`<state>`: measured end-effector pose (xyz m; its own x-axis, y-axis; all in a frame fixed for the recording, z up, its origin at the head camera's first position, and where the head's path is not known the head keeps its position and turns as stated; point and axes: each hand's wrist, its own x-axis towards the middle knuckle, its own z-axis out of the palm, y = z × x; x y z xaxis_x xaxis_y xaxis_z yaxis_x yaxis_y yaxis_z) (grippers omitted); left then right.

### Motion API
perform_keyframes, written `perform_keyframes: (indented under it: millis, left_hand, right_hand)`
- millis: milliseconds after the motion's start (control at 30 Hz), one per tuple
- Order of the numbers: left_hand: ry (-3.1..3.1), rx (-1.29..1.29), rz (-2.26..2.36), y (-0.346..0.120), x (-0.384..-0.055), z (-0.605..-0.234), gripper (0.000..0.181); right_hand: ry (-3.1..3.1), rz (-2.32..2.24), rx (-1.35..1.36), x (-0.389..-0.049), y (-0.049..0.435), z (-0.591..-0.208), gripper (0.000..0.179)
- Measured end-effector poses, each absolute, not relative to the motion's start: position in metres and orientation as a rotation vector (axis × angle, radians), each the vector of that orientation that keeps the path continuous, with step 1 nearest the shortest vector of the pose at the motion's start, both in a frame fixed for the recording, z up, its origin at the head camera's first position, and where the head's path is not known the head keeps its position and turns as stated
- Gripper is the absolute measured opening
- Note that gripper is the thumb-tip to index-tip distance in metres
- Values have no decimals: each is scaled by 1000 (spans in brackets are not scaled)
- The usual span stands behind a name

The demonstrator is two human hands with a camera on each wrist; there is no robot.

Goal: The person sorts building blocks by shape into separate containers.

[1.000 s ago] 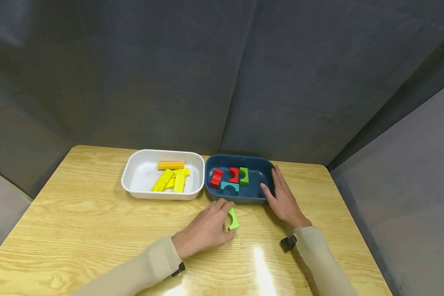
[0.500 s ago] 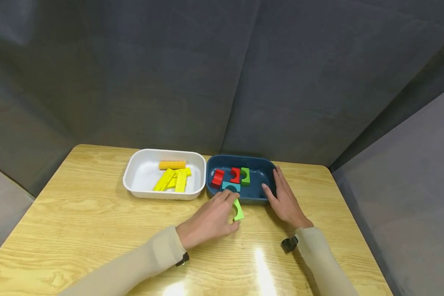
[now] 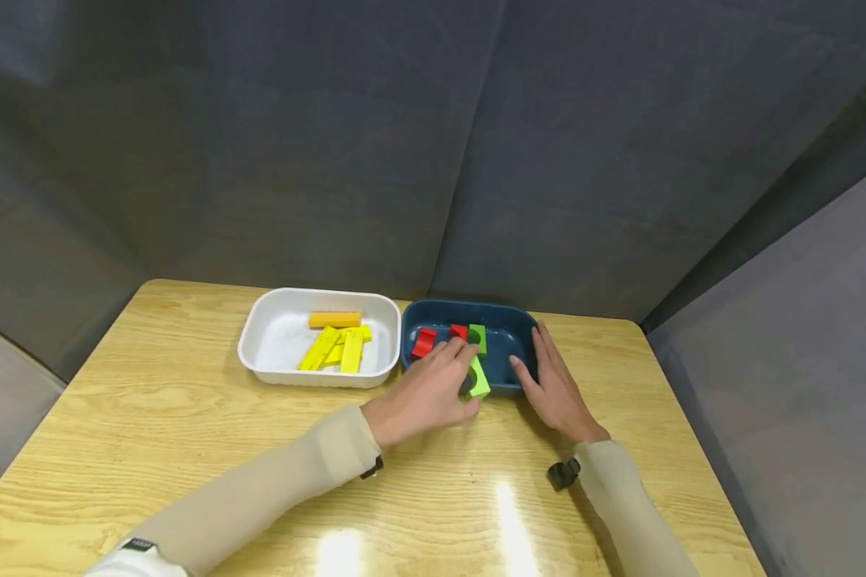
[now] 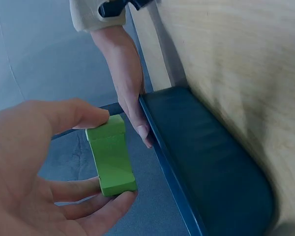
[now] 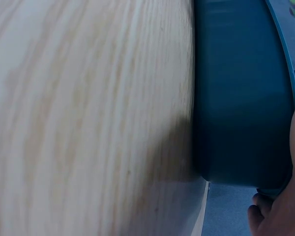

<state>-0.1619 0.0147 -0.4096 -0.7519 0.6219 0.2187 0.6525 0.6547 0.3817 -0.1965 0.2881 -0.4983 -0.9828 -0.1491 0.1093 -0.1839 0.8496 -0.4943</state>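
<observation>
In the head view my left hand (image 3: 436, 389) pinches a light green arch block (image 3: 479, 378) over the front wall of the dark blue container (image 3: 505, 312). The left wrist view shows the light green arch block (image 4: 112, 157) between thumb and fingertips, above the rim. At the container's right end, my right hand (image 3: 559, 397) holds the wall, thumb on the inner side and fingers along the outside. Inside lie a red block (image 3: 423, 342), a second red block (image 3: 458, 331) and a green arch block (image 3: 479, 336). My left hand hides the blue arch block there.
A white container (image 3: 263, 344) stands against the blue one's left side. It holds several yellow blocks (image 3: 351, 353) and an orange block (image 3: 335, 320). Both stand near the back edge of the wooden table (image 3: 188, 417), with a dark curtain (image 3: 332, 160) behind.
My left hand has carried the light green arch block from above the table, forward and slightly right, to the container's front rim. My right hand has stayed at the right end.
</observation>
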Motion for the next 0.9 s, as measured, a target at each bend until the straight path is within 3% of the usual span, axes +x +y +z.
perform_keyframes:
  millis: [900]
  left_hand:
    - [-2925,-962,-583,56,-217,-432,69]
  right_hand:
    - [-2953,821,288,-197,289,-497,86]
